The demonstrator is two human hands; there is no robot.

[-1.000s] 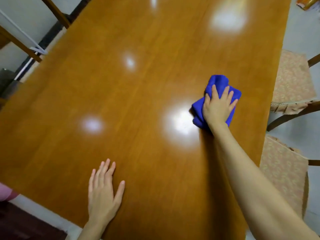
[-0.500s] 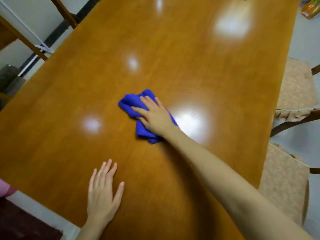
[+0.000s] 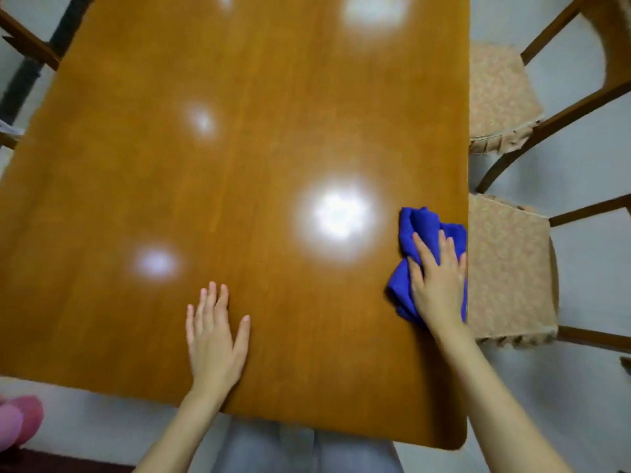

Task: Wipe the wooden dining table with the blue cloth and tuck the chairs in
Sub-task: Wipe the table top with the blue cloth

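Note:
The glossy wooden table (image 3: 266,165) fills most of the view, with bright light reflections on it. A crumpled blue cloth (image 3: 421,233) lies at the table's right edge. My right hand (image 3: 438,285) presses flat on the cloth with straight fingers. My left hand (image 3: 215,336) rests flat on the bare table near the front edge, fingers spread. Two chairs with beige padded seats stand along the right side, the nearer chair (image 3: 508,268) and the farther chair (image 3: 498,97), their seats partly out from under the table.
Wooden chair parts (image 3: 30,46) show at the upper left beyond the table. A pink object (image 3: 18,421) lies on the grey floor at the lower left. My legs are under the table's front edge.
My right hand has swept the cloth from the table's middle to its right edge and nearer to me. The view has swung to look more straight down. My left hand has stayed flat.

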